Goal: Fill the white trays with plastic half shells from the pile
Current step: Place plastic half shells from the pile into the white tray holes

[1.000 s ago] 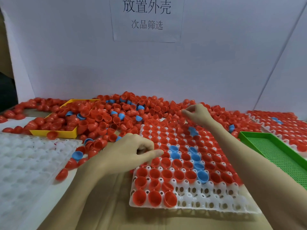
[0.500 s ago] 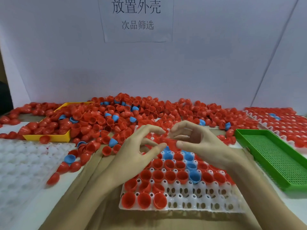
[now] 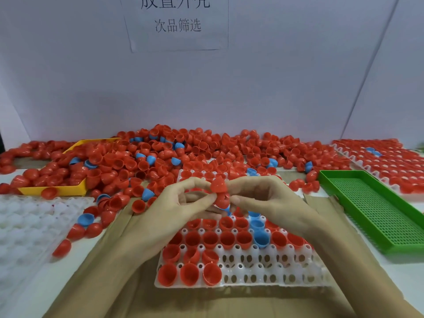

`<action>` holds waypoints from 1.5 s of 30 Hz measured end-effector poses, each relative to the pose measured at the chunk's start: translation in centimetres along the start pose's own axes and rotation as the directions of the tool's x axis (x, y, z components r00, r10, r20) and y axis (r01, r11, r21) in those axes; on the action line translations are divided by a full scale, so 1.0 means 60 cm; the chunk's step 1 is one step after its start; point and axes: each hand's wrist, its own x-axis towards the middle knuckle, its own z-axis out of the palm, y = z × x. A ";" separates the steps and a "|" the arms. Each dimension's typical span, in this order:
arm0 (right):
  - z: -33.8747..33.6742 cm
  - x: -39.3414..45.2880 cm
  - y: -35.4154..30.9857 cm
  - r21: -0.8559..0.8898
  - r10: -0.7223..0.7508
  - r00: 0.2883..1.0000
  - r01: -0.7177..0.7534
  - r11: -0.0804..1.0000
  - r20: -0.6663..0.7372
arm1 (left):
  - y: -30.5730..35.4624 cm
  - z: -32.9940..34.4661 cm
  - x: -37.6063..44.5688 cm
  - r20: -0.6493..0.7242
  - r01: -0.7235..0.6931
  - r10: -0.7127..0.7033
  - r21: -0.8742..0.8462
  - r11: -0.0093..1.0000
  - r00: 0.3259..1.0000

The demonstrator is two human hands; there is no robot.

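Hands meet above the middle of the white tray (image 3: 241,280) in the head view: our left hand (image 3: 181,207) and right hand (image 3: 270,200) both pinch a small stack of red half shells (image 3: 219,191) between fingertips and thumbs, held in the air just over the filled rows. Half a second ago our fingers were spread and only closing in on each other; now they clamp the nested shells from either side, and one second ago our right hand was reaching far back into the pile (image 3: 183,157) while our left rested low on the tray. That tray holds red shells in most far pockets, a diagonal run of blue shells (image 3: 260,237), and three red ones in its nearest row, the remaining near pockets open. Left of it lies an unfilled white tray (image 3: 29,226); a yellow tray (image 3: 75,190) sits in the heap, a green tray (image 3: 371,210) lies to the right, and a filled tray (image 3: 378,161) lies beyond that.
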 end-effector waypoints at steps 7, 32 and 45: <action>0.005 0.007 0.003 -0.127 -0.008 0.999 0.003 0.992 -0.033 | -0.007 -0.007 0.000 -0.064 -0.027 0.050 0.317 0.948 0.997; 0.085 -0.072 -0.053 -0.647 0.213 0.965 -0.065 0.760 0.154 | 0.016 -0.033 -0.028 0.370 -0.230 -0.123 0.770 0.595 0.921; 0.054 -0.047 -0.065 -0.605 0.242 0.939 -0.047 0.795 0.244 | 0.022 -0.045 -0.024 0.258 -0.256 0.089 0.734 0.629 0.962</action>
